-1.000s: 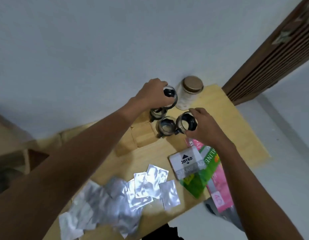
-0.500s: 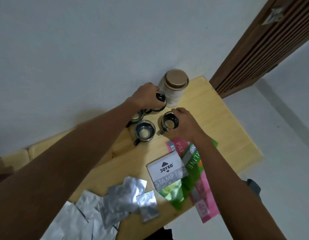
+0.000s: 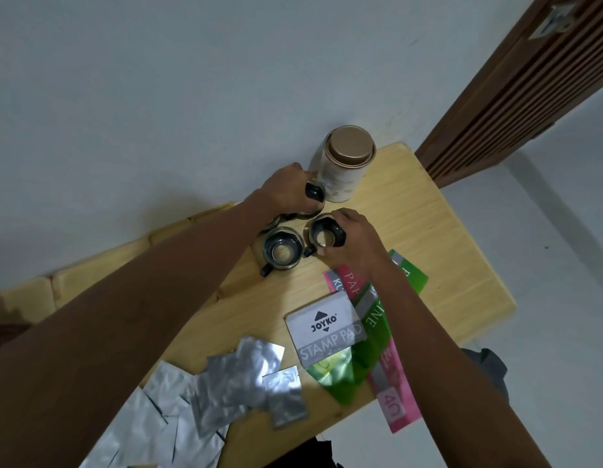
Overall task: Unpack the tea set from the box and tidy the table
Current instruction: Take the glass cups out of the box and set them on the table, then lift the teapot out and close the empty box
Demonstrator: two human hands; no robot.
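Note:
Small glass tea cups with black holders stand in a cluster at the back of the wooden table [image 3: 428,238]. My left hand [image 3: 286,190] grips the rear cup [image 3: 315,194], close beside a white tea canister [image 3: 344,167] with a brown lid. My right hand [image 3: 354,241] holds the rim of the front right cup [image 3: 325,235], which rests on the table. A third cup [image 3: 281,253] stands free to its left, handle pointing toward me. A fourth cup is mostly hidden under my left wrist.
A grey stamp pad box [image 3: 325,329] lies on green and pink paper packs [image 3: 377,349] near the front right. Several silver foil sachets [image 3: 232,376] are scattered at the front left. White wall behind, brown slatted door [image 3: 529,79] at right.
Both hands have lowered their cups to the table beside the canister. The view has shifted, so the table sits further left and nearer.

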